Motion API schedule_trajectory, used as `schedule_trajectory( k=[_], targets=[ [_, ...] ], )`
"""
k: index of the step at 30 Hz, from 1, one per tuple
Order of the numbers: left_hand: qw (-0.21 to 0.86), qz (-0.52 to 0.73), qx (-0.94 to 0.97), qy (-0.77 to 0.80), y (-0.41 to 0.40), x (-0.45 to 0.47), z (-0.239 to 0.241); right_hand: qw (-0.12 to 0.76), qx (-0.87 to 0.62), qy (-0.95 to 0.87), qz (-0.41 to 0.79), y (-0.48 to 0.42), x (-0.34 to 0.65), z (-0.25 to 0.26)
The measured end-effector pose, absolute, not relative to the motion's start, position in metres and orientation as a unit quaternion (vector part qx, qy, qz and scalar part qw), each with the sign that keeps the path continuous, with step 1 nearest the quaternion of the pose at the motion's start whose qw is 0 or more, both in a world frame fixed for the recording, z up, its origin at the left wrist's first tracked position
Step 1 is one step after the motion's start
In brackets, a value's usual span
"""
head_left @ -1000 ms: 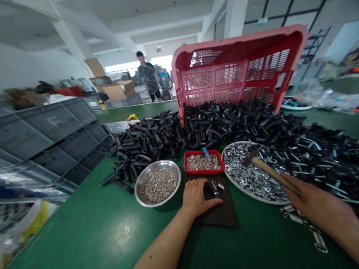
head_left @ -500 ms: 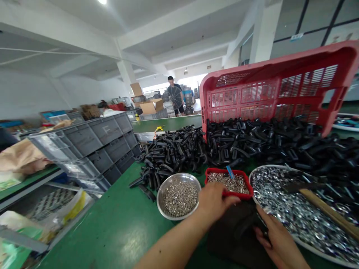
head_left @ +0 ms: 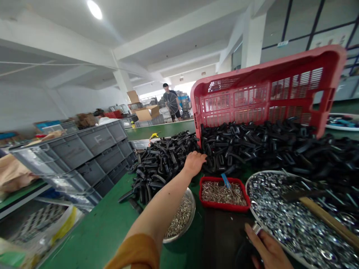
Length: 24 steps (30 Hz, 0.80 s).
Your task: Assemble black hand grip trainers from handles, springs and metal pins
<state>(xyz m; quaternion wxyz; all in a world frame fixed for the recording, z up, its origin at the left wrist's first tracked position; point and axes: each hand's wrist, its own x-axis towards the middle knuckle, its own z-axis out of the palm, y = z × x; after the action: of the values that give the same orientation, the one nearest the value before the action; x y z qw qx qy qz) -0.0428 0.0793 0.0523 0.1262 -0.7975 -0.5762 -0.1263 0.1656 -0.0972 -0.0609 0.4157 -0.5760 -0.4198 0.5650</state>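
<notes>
My left hand (head_left: pixel 195 163) reaches over the pile of curved black plastic parts (head_left: pixel 165 158). Its fingers are loosely bent, and no part shows held in it. Low on the right, my right hand (head_left: pixel 269 246) is closed around a black object (head_left: pixel 243 254), largely hidden and blurred. By the thumb shows a ribbed silver piece (head_left: pixel 256 227). Below a red tray of small metal pins (head_left: pixel 207 204) lies a dark mat (head_left: pixel 215 231). A steel bowl of small metal pieces (head_left: pixel 193 213) is partly covered by my left forearm.
A big red plastic crate (head_left: pixel 198 112) lies tipped, black parts spilling from it. At right, a wide white-rimmed tray (head_left: pixel 248 192) holds shiny metal hardware and a wooden-handled hammer (head_left: pixel 325 215). Grey bins (head_left: pixel 84 149) are stacked at left. A person (head_left: pixel 171 102) stands in the background.
My left hand has moved from the red tray's near edge forward and left to the black parts. My right hand has come slightly lower. The view has shifted a little.
</notes>
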Motion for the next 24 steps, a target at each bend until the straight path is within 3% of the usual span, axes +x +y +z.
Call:
schedule_trajectory(
  k=[3,6,9,16,24],
  targets=[
    [0.092,-0.301,-0.750,-0.582,0.041,-0.036,0.070,0.433,-0.560,-0.428,0.561,-0.099,0.163,-0.056],
    [-0.146,-0.482,-0.691,-0.518,-0.017,-0.018,0.061,0.483,-0.543,-0.441,0.527,-0.104,0.163,-0.040],
    [-0.358,-0.500,-0.630,-0.475,-0.072,0.004,0.034,0.514,-0.524,-0.509,0.449,-0.111,0.164,-0.017],
    [-0.388,-0.501,-0.588,-0.503,-0.117,0.026,-0.005,0.461,-0.527,-0.670,0.248,-0.122,0.161,0.013],
    [-0.389,-0.515,-0.580,-0.498,-0.118,0.031,-0.017,0.395,-0.503,-0.724,0.258,-0.123,0.169,0.009]
  ],
)
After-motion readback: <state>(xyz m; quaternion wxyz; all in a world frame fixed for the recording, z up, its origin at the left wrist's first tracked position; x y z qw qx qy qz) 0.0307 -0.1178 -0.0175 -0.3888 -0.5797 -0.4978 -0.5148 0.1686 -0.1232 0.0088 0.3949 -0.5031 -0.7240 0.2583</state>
